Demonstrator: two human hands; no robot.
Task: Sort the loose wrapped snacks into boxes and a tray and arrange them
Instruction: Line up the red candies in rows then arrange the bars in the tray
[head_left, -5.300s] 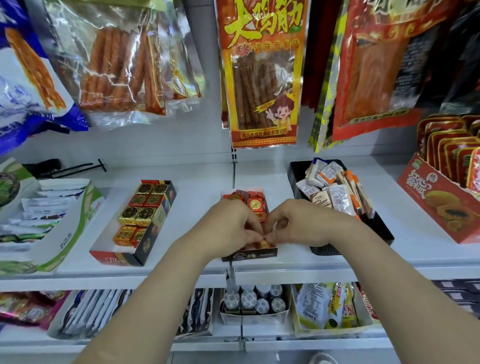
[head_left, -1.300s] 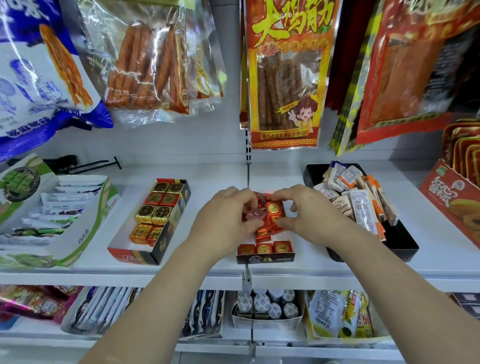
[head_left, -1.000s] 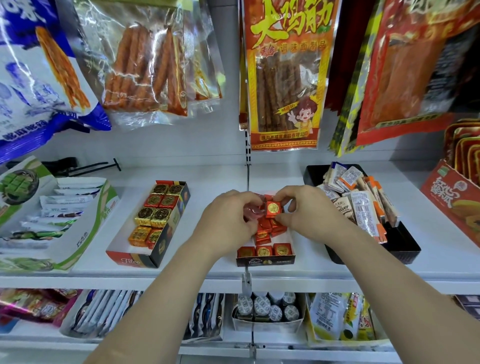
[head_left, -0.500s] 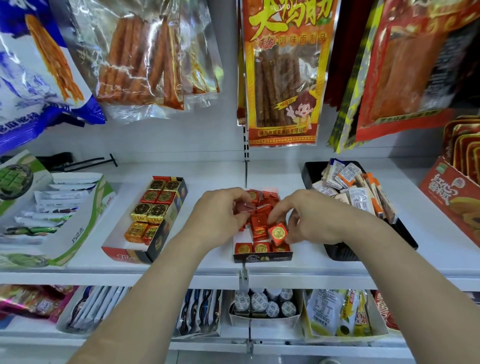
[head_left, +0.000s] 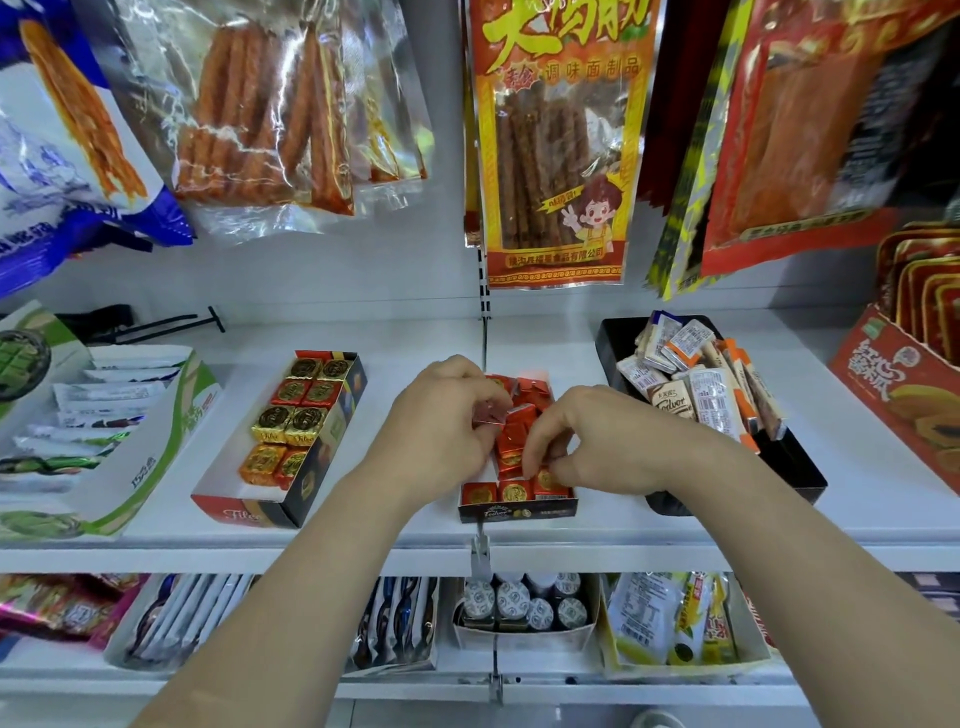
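The right hand (head_left: 597, 441) pinches a cube (head_left: 546, 477) just behind the box's (head_left: 519, 512) near row, at its right end; the left hand (head_left: 441, 426) grips a wrapper (head_left: 489, 414) farther back.

Left hand (head_left: 441, 426) and right hand (head_left: 597, 441) cover most of the middle box (head_left: 519, 512). The red wrapped snacks (head_left: 511, 452) each one pinches are mostly hidden by fingers. Box front print too small to read. Hanging bags (head_left: 558, 156) cut off at top edge, orange carton (head_left: 893, 384) at right edge.
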